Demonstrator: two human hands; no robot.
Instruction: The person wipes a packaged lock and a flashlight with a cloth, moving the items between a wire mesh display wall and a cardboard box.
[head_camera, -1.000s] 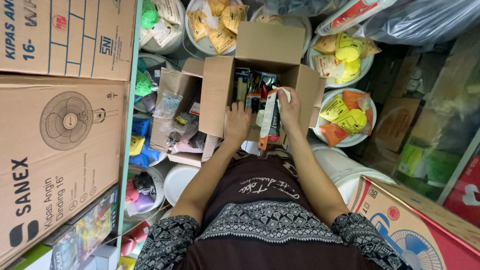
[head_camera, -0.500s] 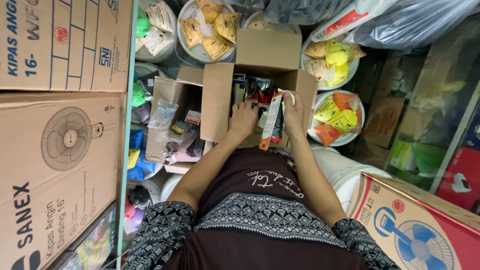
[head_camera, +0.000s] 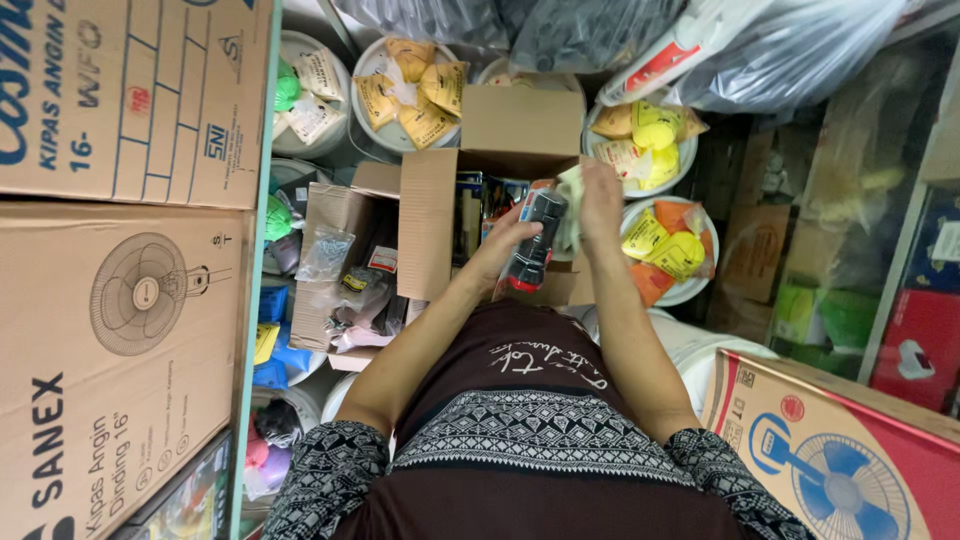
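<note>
An open cardboard box (head_camera: 428, 220) stands in front of me with its flaps up and packaged goods inside. My left hand (head_camera: 502, 243) grips a dark cylindrical item with a red end in clear packaging (head_camera: 533, 243), lifted just above the box's near edge. My right hand (head_camera: 602, 200) is at the top of the same item, fingers closed on a pale folded paper or card (head_camera: 571, 205) next to it.
Large cardboard fan boxes (head_camera: 110, 300) are stacked at the left. A smaller open box of bagged hardware (head_camera: 345, 270) sits left of the main box. White buckets of yellow and orange packets (head_camera: 655, 245) ring the far side. A fan box (head_camera: 840, 450) lies at the right.
Both hands have lifted the packaged item out of the box and brought it up toward me. My left hand moved from the box's rim onto the item.
</note>
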